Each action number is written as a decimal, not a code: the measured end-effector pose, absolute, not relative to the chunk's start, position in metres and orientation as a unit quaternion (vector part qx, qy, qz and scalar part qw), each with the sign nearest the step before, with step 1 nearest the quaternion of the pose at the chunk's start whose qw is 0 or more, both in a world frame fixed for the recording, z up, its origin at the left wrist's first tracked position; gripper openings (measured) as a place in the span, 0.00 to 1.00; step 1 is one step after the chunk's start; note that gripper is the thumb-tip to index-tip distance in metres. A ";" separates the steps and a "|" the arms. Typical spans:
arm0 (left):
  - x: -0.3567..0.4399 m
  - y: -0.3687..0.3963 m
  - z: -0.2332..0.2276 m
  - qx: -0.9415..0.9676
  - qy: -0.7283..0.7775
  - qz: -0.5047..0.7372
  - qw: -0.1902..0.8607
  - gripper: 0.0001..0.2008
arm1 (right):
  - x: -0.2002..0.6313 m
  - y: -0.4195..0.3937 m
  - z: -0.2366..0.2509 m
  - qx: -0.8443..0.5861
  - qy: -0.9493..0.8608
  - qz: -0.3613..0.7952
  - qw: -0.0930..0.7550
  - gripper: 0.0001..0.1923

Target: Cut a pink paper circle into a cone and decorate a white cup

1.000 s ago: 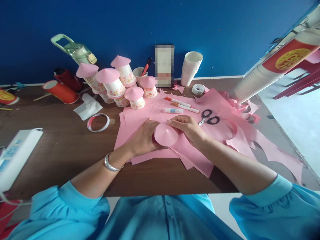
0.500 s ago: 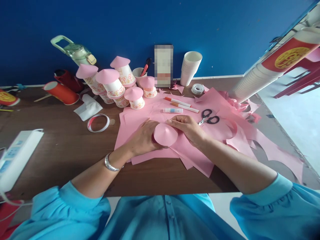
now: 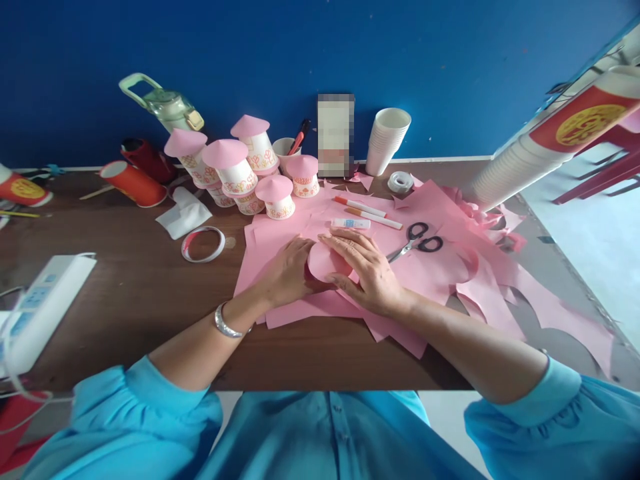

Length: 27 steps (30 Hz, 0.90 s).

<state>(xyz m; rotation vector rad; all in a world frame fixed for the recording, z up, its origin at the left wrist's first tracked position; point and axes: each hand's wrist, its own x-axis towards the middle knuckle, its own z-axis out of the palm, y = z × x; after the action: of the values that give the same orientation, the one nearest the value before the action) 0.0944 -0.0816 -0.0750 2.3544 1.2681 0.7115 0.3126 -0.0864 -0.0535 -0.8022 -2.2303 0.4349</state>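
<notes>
Pink paper cone (image 3: 324,261) – blue wall (image 3: 300,53) – black-handled scissors (image 3: 417,240) – brown table (image 3: 125,293).

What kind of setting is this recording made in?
Probably a craft table in a classroom or activity room. Both hands, left hand and right hand, press a pink paper cone on pink paper sheets, near scissors and decorated cups with pink roofs.
</notes>
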 end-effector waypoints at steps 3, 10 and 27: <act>0.094 -0.082 -0.075 0.838 0.442 0.256 0.189 0.32 | 0.313 -0.086 -0.054 -0.308 -0.865 0.153 0.365 0.30; 0.097 -0.082 -0.063 0.816 0.461 0.254 0.237 0.31 | 0.312 -0.087 -0.054 -0.319 -0.853 0.186 0.369 0.30; 0.074 -0.078 -0.036 0.873 0.307 0.299 0.232 0.53 | 0.337 -0.068 -0.061 -0.438 -0.836 0.148 0.295 0.27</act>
<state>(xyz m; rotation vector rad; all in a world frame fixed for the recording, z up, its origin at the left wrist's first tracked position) 0.0743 -0.0782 -0.0356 2.3989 0.8440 0.8215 0.3367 -0.0678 -0.0611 -1.1642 -2.2256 0.3944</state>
